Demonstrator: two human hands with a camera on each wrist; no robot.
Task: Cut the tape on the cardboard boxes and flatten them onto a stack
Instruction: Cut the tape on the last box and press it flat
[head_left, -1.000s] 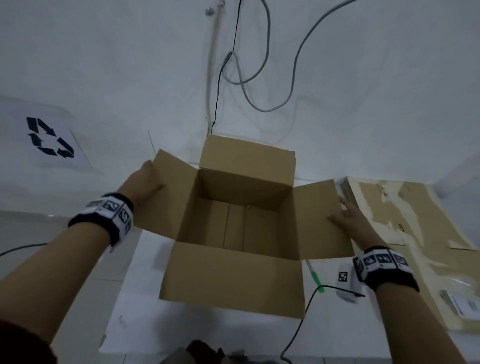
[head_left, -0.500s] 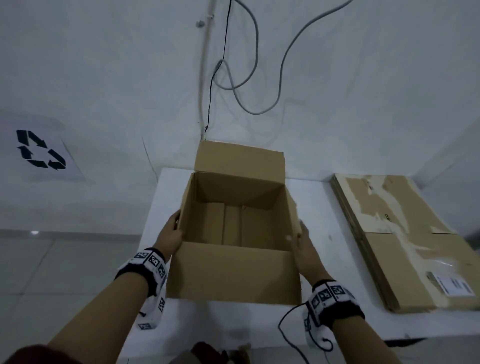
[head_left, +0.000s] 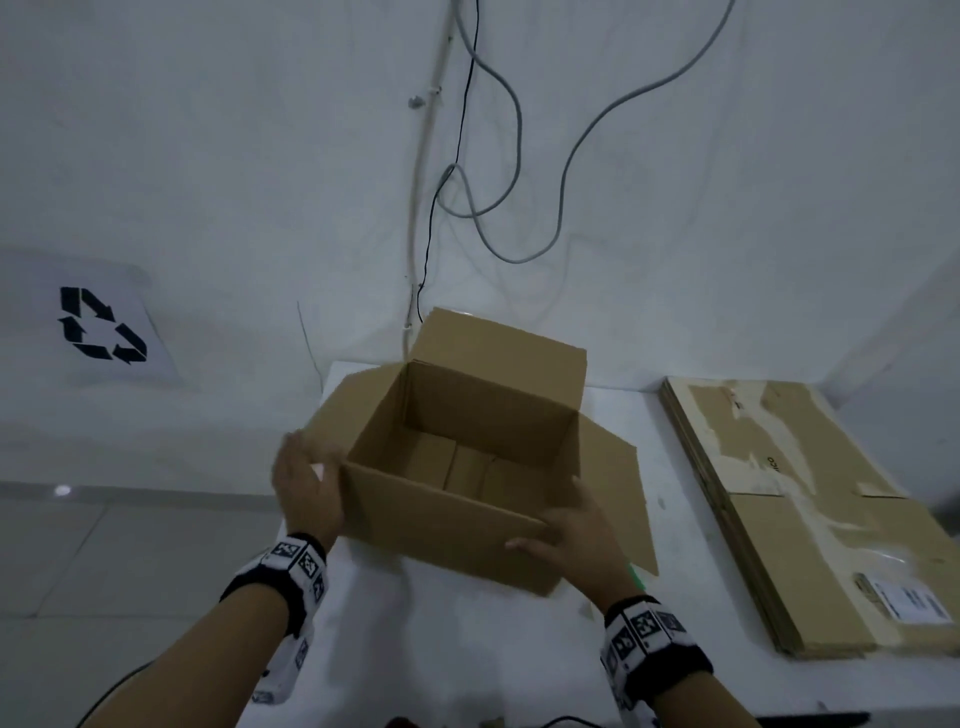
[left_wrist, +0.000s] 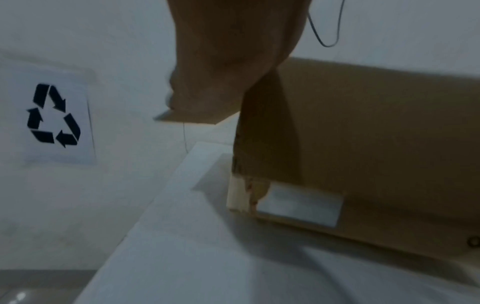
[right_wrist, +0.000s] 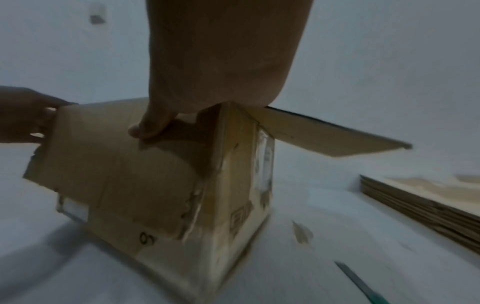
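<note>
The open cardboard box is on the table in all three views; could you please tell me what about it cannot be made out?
- Underside of the cardboard box: hidden in every view, resting against the table.
- Left hand fingertips: head view, behind the box's left flap.
- Printed marks on the box corner: right wrist view, blurred, unreadable.
- Pale label low on the box: left wrist view, blurred.
- Green tool: right wrist view, cut off by the frame edge.

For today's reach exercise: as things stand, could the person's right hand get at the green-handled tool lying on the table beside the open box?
Probably yes. The right hand rests on the open box's near right corner, and the green-handled tool lies on the bare white table just beside that corner, with nothing lying between; the box flap merely overhangs nearby.
</note>
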